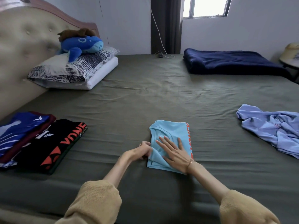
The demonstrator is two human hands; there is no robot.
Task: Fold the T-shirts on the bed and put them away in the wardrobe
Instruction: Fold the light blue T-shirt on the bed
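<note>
R hand (174, 155) flat, fingers straight, pressing folded light-blue cotton T-shirt (171, 131) on olive-green bed sheet (145, 94); L hand (144, 150) apparently pinches its left edge, blurred.

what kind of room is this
Most likely a bedroom: a wide bed with a tufted headboard, stacked pillows topped by a blue plush toy, and a folded navy blanket.

Right hand (174, 153) flat on folded light-blue T-shirt (171, 131), left hand (144, 149) pinching its edge, green bed (145, 94)
</note>
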